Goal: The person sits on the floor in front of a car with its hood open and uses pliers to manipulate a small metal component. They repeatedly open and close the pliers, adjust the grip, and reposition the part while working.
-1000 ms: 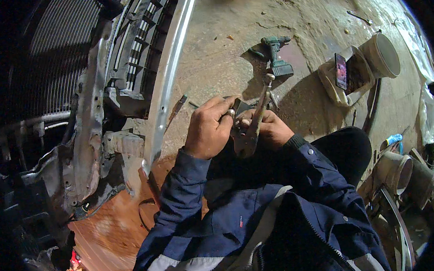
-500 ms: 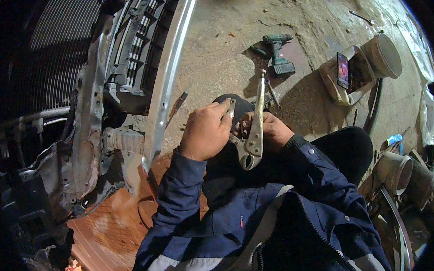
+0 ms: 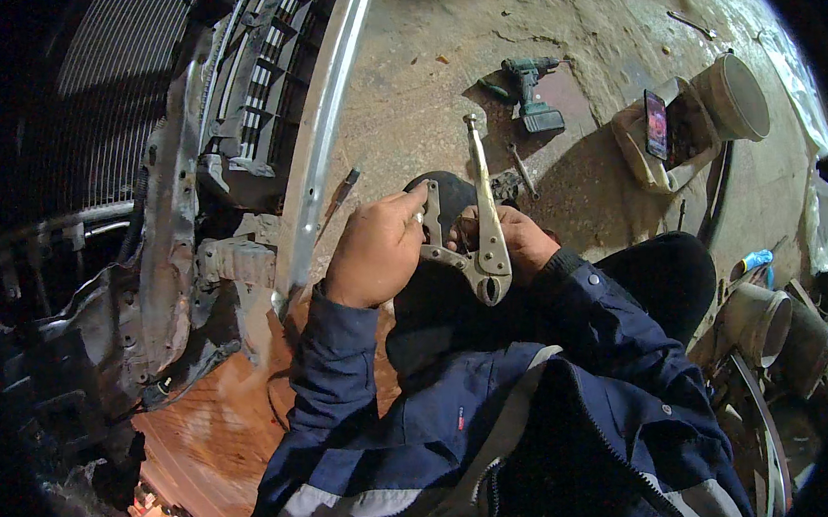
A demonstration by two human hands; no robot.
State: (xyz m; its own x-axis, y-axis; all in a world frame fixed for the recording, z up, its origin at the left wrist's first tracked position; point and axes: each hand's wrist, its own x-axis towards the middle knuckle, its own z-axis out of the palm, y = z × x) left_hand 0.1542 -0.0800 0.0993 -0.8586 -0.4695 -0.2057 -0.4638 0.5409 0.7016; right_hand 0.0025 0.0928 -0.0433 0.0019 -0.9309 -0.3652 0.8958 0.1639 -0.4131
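At far left stands a finned radiator point(image 3: 111, 96), with a bent sheet-metal support panel point(image 3: 165, 234) beside it and a black slatted grille point(image 3: 266, 107) next in order. A long, bright metal rail point(image 3: 325, 141) runs along the right edge of the grille. A narrow dark-handled hand tool point(image 3: 341, 199) lies just beside the rail on the concrete floor point(image 3: 405, 81). The left hand point(image 3: 373, 251) is closed around the slim lever of the locking pliers point(image 3: 489, 226). The pliers are positioned above the dark-clad knee, between both hands, levers spread apart, jaw end toward the wearer and adjusting screw pointing away. The right hand point(image 3: 521, 241) grips the pliers from the right, its fingers curled behind the main handle and partly hidden. A wrench point(image 3: 523, 170) lies near the right hand; a green cordless drill point(image 3: 530, 93) rests on its side beyond it. Further right, a smartphone point(image 3: 656, 124) leans on a pale container point(image 3: 641, 158), beside a round bucket point(image 3: 748, 105).
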